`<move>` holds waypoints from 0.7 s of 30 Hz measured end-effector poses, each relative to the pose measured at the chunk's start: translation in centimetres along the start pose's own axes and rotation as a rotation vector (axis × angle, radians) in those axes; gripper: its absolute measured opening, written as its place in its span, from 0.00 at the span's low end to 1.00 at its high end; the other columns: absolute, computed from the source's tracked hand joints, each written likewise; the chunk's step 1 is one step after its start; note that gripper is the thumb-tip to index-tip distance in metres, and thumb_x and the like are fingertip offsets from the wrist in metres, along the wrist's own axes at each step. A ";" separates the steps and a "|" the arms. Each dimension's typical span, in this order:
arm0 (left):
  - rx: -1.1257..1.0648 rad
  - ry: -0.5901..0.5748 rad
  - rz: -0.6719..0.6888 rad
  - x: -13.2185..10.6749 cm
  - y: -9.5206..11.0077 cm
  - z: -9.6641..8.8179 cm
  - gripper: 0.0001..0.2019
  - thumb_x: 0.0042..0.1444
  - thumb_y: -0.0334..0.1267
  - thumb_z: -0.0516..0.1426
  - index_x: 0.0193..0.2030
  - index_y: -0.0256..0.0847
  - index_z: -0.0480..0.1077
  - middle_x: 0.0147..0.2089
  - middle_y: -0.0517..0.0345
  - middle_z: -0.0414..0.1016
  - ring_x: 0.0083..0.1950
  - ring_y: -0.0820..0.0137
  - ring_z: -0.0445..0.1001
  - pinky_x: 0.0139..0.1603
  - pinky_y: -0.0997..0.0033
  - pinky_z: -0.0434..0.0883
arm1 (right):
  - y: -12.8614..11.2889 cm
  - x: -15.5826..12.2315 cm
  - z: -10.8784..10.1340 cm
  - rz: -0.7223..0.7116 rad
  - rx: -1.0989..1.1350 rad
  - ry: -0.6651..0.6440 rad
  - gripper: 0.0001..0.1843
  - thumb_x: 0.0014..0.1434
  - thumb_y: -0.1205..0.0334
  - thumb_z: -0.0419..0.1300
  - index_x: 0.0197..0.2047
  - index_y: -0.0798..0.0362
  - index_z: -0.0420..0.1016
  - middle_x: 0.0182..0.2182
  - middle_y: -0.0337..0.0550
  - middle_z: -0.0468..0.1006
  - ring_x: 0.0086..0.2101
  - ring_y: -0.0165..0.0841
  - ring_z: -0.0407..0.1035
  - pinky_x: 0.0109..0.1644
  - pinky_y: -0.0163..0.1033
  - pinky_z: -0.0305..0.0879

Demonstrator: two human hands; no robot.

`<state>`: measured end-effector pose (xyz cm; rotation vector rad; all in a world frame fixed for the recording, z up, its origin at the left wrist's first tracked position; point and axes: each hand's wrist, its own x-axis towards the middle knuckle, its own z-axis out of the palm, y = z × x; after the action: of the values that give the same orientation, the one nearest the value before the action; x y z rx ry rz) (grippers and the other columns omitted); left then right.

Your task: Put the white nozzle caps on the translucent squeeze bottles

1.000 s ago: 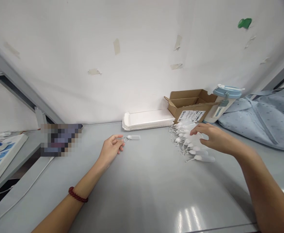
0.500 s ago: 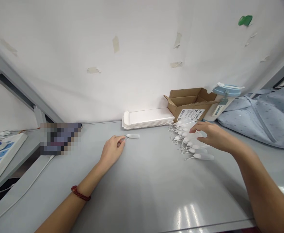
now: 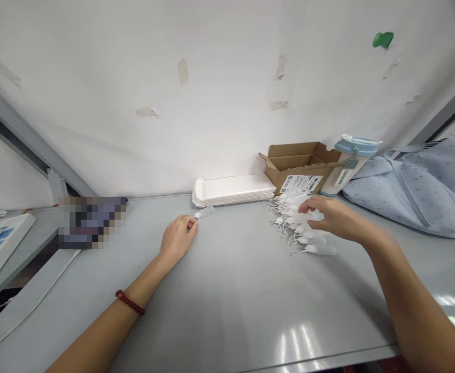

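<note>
My left hand [image 3: 178, 239] rests on the grey tabletop, fingers closed in a pinch at the corded end of a small translucent tube [image 3: 204, 212]. That tube has a white end and points away to the right, slightly tilted. My right hand [image 3: 326, 215] hovers over a pile of similar tubes [image 3: 295, 224], thumb and index finger apart. Nothing shows between those fingers. Thin white cords hang off the left ends of the pile. One tube [image 3: 321, 249] lies along its near side.
A stack of flat white boxes [image 3: 235, 189] lies against the wall, beside an open cardboard box [image 3: 301, 168]. Right of it stand a blue-lidded bottle [image 3: 346, 168] and a light blue bag [image 3: 402, 191]. A blurred-out item [image 3: 91, 223] and white cable [image 3: 41, 303] are at left.
The single tube by my left hand has swung so its far end points farther up, and its cord end is now more covered by my fingers. My right hand has barely moved.
</note>
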<state>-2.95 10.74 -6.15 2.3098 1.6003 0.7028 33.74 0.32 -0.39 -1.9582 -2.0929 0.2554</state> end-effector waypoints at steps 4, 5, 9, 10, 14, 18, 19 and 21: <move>0.022 0.006 0.024 0.0 -0.1 0.0 0.12 0.56 0.38 0.49 0.35 0.40 0.73 0.35 0.56 0.73 0.33 0.66 0.71 0.35 0.69 0.64 | -0.7 -0.1 -0.3 0.013 0.054 0.014 0.12 0.49 0.64 0.56 0.39 0.50 0.70 0.38 0.43 0.74 0.41 0.40 0.67 0.41 0.43 0.65; 0.027 0.007 0.029 0.0 -0.1 0.0 0.13 0.57 0.38 0.48 0.37 0.40 0.74 0.35 0.56 0.74 0.34 0.67 0.71 0.36 0.69 0.65 | -1.0 -0.2 -0.4 0.017 0.069 0.026 0.13 0.49 0.64 0.56 0.40 0.51 0.69 0.38 0.43 0.74 0.40 0.40 0.67 0.41 0.43 0.65; 0.056 0.000 0.031 0.0 -0.1 0.0 0.15 0.58 0.38 0.48 0.41 0.40 0.75 0.37 0.55 0.73 0.34 0.67 0.71 0.36 0.70 0.66 | -2.0 -0.3 -0.5 0.005 0.143 0.081 0.14 0.50 0.62 0.56 0.42 0.51 0.68 0.37 0.42 0.74 0.40 0.39 0.68 0.42 0.43 0.65; 0.066 -0.004 0.030 0.0 -0.1 0.1 0.15 0.58 0.38 0.48 0.42 0.41 0.75 0.38 0.55 0.73 0.35 0.67 0.71 0.35 0.70 0.66 | -2.2 -0.4 -0.5 -0.003 0.170 0.092 0.14 0.50 0.62 0.57 0.42 0.51 0.68 0.37 0.42 0.74 0.40 0.39 0.69 0.42 0.42 0.65; 0.110 -0.026 0.025 -0.1 0.0 0.2 0.16 0.58 0.38 0.47 0.47 0.42 0.73 0.41 0.54 0.72 0.36 0.66 0.71 0.34 0.69 0.66 | -2.8 -0.5 -0.4 -0.033 0.275 0.155 0.13 0.50 0.59 0.59 0.41 0.50 0.70 0.35 0.42 0.75 0.38 0.38 0.69 0.39 0.41 0.67; 0.145 -0.044 0.024 -0.2 0.2 0.2 0.18 0.59 0.37 0.46 0.50 0.42 0.72 0.45 0.53 0.70 0.33 0.67 0.71 0.33 0.68 0.66 | -4.0 -0.2 0.3 -0.082 0.393 0.267 0.11 0.51 0.59 0.60 0.39 0.51 0.71 0.35 0.43 0.75 0.35 0.36 0.69 0.38 0.41 0.68; 0.148 -0.048 0.025 -0.3 0.2 0.2 0.18 0.59 0.36 0.46 0.50 0.42 0.72 0.46 0.53 0.70 0.32 0.67 0.71 0.32 0.68 0.66 | -4.3 -0.1 0.6 -0.106 0.425 0.287 0.10 0.51 0.59 0.60 0.39 0.51 0.71 0.35 0.43 0.75 0.35 0.36 0.69 0.39 0.41 0.68; 0.145 -0.050 0.028 -0.3 0.2 0.2 0.18 0.59 0.36 0.46 0.50 0.43 0.72 0.47 0.53 0.69 0.32 0.67 0.71 0.32 0.68 0.65 | -5.2 0.1 1.3 -0.153 0.487 0.308 0.08 0.52 0.61 0.60 0.37 0.51 0.72 0.35 0.42 0.74 0.34 0.35 0.68 0.40 0.42 0.68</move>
<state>-2.76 10.42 -6.30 2.4345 1.6506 0.5472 28.45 0.14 -0.04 -1.4456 -1.7655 0.3660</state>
